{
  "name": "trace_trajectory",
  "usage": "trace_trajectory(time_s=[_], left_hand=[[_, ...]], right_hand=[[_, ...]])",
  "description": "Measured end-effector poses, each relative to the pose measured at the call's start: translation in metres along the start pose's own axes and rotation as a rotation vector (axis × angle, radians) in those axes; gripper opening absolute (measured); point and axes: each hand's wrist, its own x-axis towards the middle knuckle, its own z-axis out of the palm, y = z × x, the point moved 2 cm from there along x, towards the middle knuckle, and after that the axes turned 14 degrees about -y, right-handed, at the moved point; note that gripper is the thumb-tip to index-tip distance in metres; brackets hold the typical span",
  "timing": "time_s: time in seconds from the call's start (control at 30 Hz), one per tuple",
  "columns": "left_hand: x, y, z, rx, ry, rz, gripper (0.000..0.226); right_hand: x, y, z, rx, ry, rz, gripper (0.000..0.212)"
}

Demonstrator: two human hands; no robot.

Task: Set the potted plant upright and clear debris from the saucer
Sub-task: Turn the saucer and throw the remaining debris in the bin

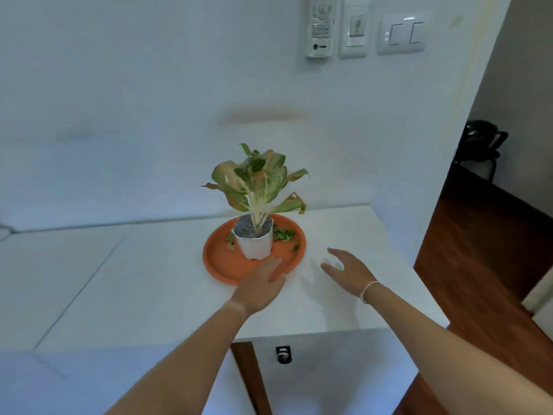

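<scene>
A small white pot [254, 244] with a leafy green and orange plant [256, 181] stands upright in the middle of a round orange saucer [221, 260] on a white tabletop. Green leaf scraps [283, 235] lie in the saucer to the right of the pot, and a few more leaf bits [230, 242] lie to its left. My left hand [261, 284] rests flat over the saucer's near rim, just in front of the pot, holding nothing. My right hand [348, 269] hovers over the table to the right of the saucer, fingers apart and empty.
The white table [149, 280] ends close on the right, with a wooden floor [478, 265] beyond. A white wall stands behind the plant, carrying a remote holder [320, 25] and light switches [402, 34]. A drawer knob [283, 354] sits below the table's front edge.
</scene>
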Motion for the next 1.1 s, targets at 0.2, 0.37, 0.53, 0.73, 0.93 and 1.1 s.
trace_trajectory(time_s=[0.2,0.37,0.53,0.73,0.93,1.1], left_hand=[[-0.021,-0.047,-0.028,0.0,0.062,-0.002,0.051],[-0.02,-0.08,-0.043,0.019,0.234,-0.116,0.05],[-0.015,-0.09,-0.043,-0.298,0.303,-0.228,0.068],[0.008,-0.092,-0.047,-0.727,0.404,-0.384,0.064],[0.021,-0.101,-0.044,-0.943,0.423,-0.383,0.054],[0.024,-0.103,-0.041,-1.096,0.447,-0.384,0.064]], right_hand=[[0.006,-0.026,0.037,0.003,0.008,0.059,0.061],[0.01,-0.038,0.06,0.031,0.056,0.099,0.058],[0.019,-0.038,0.063,0.119,0.125,0.134,0.055],[0.034,-0.038,0.046,0.252,0.164,0.141,0.051],[0.043,-0.031,0.043,0.365,0.15,0.151,0.047],[0.059,-0.031,0.057,0.596,0.11,0.17,0.046]])
